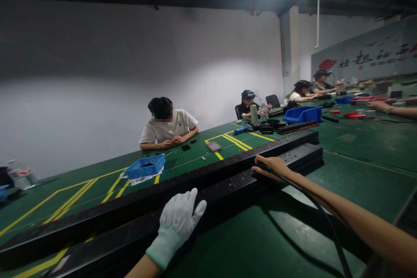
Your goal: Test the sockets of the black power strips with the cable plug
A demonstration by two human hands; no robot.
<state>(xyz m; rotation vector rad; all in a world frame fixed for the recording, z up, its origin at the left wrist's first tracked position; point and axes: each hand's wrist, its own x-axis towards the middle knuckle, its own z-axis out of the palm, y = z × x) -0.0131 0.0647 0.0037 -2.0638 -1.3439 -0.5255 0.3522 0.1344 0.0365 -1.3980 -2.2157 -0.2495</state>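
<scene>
Two long black power strips lie side by side across the table, dotted with small red parts along their tops. On the near power strip (239,183) rests my left hand (178,217), in a white glove, fingers stretched out and thumb apart. Farther along the same strip, my bare right hand (272,168) is closed around the end of a black cable (314,202). The cable trails back along my right forearm toward the bottom edge. My fingers hide the cable's tip, so its contact with a socket cannot be made out. The far power strip (130,203) lies just beyond.
A light-blue bin (145,169) holds dark parts, near a seated person (171,128) across the green table (355,191). Toward the back right are a blue bin (301,115), a bottle (263,112), a blue-handled tool (243,129) and several people working.
</scene>
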